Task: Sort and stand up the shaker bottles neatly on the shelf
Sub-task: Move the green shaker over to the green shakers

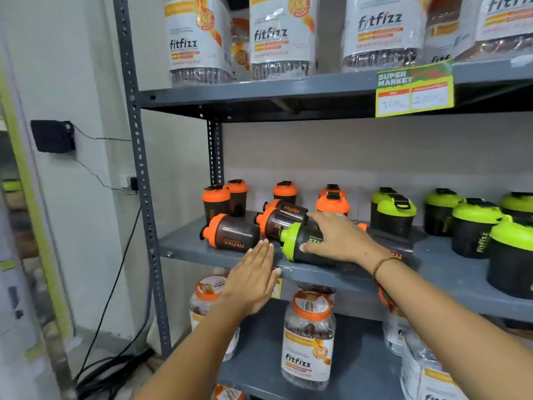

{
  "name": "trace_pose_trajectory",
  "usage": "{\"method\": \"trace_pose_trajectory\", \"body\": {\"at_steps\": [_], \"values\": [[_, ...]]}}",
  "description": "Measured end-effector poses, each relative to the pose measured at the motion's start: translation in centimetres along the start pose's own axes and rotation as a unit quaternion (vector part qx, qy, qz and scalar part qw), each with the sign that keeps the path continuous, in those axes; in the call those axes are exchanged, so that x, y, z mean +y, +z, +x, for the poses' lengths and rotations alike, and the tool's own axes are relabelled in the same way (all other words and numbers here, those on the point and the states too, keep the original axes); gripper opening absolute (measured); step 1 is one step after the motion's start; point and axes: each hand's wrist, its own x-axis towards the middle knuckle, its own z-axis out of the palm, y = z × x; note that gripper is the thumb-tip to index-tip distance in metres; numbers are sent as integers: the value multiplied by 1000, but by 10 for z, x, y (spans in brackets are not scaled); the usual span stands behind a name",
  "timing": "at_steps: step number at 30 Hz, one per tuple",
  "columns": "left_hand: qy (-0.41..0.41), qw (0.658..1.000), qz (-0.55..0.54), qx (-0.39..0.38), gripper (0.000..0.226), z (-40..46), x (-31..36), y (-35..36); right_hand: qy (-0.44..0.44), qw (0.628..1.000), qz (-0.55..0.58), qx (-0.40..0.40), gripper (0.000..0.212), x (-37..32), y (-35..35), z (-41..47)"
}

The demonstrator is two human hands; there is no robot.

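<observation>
Reaching over the shelf [184, 249] edge, your left hand [253, 280] is flat, fingers straight and together, gripping nothing, tips just beside a toppled orange shaker [230, 233]. Two more orange ones [284, 216] lie behind it, and others stand upright at the back. Your right hand [339, 238] rests on a toppled green shaker [302, 243], fingers spread over its dark body. Upright green shakers [473, 226] fill the right side.

The right hand [337, 239] lies over a toppled green-lidded shaker bottle [300, 241] on the grey shelf [184, 246]. The left hand [253, 277] hovers flat beside a fallen orange-lidded shaker bottle [230, 232]. Upright green-lidded shakers [473, 226] stand at right.
</observation>
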Motion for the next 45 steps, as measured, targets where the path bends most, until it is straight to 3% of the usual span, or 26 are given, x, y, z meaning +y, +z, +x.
{"method": "trace_pose_trajectory", "body": {"at_steps": [3,12,21,26,31,36,41,45], "values": [[-1,1000,4,-26,68,7,-1,8,20,998,-18,-57,87,-2,6,14],[26,999,15,-19,69,23,-10,10,59,980,-63,-179,83,-15,10,51],[46,999,19,-17,73,27,-16,14,81,980,-62,-170,72,-22,9,56],[42,999,14,-14,73,25,-15,14,92,990,-28,-101,74,-22,7,54],[25,1000,-2,-13,69,26,-11,13,138,985,97,45,77,-12,-8,37],[-3,1000,-16,0,67,27,-6,14,216,923,246,201,77,13,-37,4],[-11,1000,-13,7,64,27,-4,14,292,858,282,316,85,55,-63,-39],[-15,1000,-12,14,63,25,-4,14,339,821,281,364,85,86,-63,-72]]}}
